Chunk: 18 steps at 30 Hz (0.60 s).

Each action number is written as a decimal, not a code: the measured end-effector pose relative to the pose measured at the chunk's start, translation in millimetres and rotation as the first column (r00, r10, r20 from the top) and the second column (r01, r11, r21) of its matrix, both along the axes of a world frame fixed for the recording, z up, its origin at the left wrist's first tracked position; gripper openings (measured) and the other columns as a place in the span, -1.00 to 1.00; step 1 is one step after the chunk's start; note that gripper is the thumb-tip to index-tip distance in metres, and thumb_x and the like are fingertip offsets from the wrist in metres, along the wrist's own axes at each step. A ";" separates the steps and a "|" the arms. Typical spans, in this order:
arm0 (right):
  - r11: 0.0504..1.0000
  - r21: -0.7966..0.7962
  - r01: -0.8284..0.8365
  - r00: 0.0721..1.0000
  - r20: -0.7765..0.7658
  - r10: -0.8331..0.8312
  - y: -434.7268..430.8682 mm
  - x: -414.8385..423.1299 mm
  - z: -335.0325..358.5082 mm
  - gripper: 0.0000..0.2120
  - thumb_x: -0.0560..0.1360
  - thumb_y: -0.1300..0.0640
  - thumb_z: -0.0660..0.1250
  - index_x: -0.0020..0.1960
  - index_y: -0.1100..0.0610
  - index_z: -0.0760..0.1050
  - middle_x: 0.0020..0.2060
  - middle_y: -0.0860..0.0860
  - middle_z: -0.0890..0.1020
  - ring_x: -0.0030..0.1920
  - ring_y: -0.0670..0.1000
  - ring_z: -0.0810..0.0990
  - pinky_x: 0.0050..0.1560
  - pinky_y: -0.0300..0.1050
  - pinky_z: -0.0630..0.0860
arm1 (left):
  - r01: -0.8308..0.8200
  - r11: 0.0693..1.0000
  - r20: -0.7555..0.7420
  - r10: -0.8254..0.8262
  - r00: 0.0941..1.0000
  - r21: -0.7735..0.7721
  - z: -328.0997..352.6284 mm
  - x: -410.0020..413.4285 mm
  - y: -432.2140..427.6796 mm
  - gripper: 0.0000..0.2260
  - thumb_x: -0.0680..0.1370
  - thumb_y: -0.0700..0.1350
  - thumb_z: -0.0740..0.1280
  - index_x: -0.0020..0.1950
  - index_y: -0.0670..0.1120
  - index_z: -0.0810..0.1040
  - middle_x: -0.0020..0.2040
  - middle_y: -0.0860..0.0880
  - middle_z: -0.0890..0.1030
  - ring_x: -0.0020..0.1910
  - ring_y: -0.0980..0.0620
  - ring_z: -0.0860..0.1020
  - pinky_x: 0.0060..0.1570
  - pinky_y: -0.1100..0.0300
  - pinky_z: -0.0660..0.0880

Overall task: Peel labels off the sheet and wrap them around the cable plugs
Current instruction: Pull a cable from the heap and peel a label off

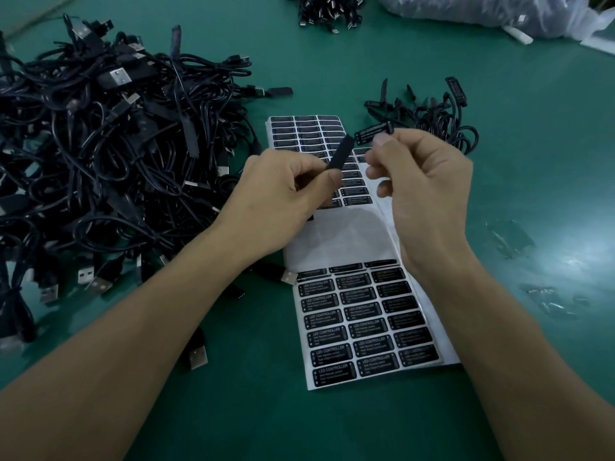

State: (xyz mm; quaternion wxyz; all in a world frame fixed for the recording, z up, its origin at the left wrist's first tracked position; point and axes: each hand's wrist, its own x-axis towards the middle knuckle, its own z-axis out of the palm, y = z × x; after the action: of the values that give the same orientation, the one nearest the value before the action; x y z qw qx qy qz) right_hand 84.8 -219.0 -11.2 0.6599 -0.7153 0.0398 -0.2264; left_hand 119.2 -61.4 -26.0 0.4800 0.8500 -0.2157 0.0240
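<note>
The left hand [283, 191] covers the lower end of the black plug [341, 153] it grips, and the cable below is hidden. The right hand [422, 191] has blurred fingertips; whether they pinch anything cannot be told. Both hands hide middle rows of the label sheet [336, 237], whose fine print is too small to read. The cable pile [100, 144] is cut off at 9 o'clock, the bundle [326, 11] at 12, the plastic bag [482, 11] at 1.
</note>
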 end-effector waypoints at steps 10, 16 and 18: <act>0.930 -0.360 -0.075 0.997 -0.016 0.074 4.0 -1.8 -5.1 -0.82 0.60 0.14 0.36 -0.15 -0.07 0.58 -0.39 -0.30 0.58 -0.32 -0.26 0.52 -0.21 -0.39 0.45 | 0.048 0.997 -0.043 -0.051 0.998 -0.068 -0.9 -0.1 0.6 -0.73 0.63 -0.06 0.37 -0.25 -0.09 0.63 -0.49 0.15 0.46 -0.49 0.20 0.34 -0.44 0.38 0.27; 0.904 -0.422 -0.063 0.998 -0.005 0.067 2.5 -1.7 -6.1 -0.80 0.61 0.12 0.34 -0.16 -0.09 0.55 -0.44 -0.33 0.52 -0.38 -0.24 0.46 -0.29 -0.41 0.37 | 0.062 0.995 -0.032 -0.065 0.997 -0.075 -1.0 1.1 0.8 -0.73 0.64 -0.08 0.36 -0.25 -0.10 0.62 -0.47 0.10 0.49 -0.46 0.20 0.34 -0.43 0.32 0.29; 0.903 -0.425 -0.059 0.998 -0.003 0.064 2.4 -1.7 -5.7 -0.80 0.61 0.13 0.34 -0.17 -0.09 0.55 -0.44 -0.34 0.52 -0.37 -0.25 0.47 -0.29 -0.41 0.38 | 0.070 0.995 -0.022 -0.072 0.997 -0.074 -1.4 1.2 0.9 -0.76 0.63 -0.09 0.36 -0.21 -0.11 0.64 -0.41 -0.02 0.56 -0.44 0.18 0.36 -0.42 0.27 0.32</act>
State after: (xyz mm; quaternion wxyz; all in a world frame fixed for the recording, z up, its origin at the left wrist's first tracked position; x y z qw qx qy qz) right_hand 83.1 -216.6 -17.0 0.4955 -0.8414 -0.0369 -0.2127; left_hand 120.4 -60.5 -27.4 0.5139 0.8239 -0.2389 0.0045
